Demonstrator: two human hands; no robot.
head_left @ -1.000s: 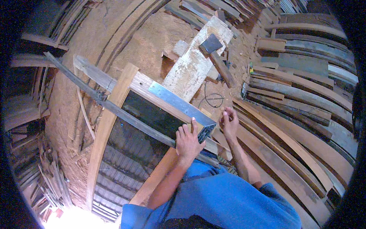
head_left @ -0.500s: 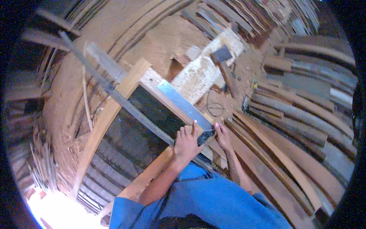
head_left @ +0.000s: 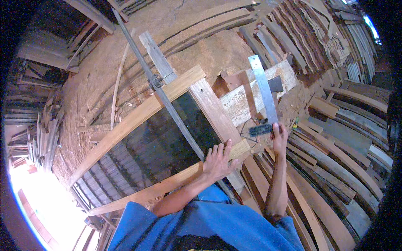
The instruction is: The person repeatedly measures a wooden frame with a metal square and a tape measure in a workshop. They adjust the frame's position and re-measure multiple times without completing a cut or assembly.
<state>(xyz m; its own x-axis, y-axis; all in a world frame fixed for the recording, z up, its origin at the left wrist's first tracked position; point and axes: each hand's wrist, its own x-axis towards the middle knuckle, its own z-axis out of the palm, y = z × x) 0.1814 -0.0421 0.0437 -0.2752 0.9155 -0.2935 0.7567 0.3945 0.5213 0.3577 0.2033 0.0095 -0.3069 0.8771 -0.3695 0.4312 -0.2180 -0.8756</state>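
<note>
We see the right hand (head_left: 279, 136) closed on the corner of the metal square (head_left: 262, 90), whose long blade points forward and slightly left, apart from and right of the wooden frame (head_left: 217, 113), where the left hand (head_left: 217, 160) rests unclenched.

Blue short-sleeved shirt (head_left: 243, 224), dark patch (head_left: 205, 243) in front, bare hands (head_left: 216, 162).
</note>
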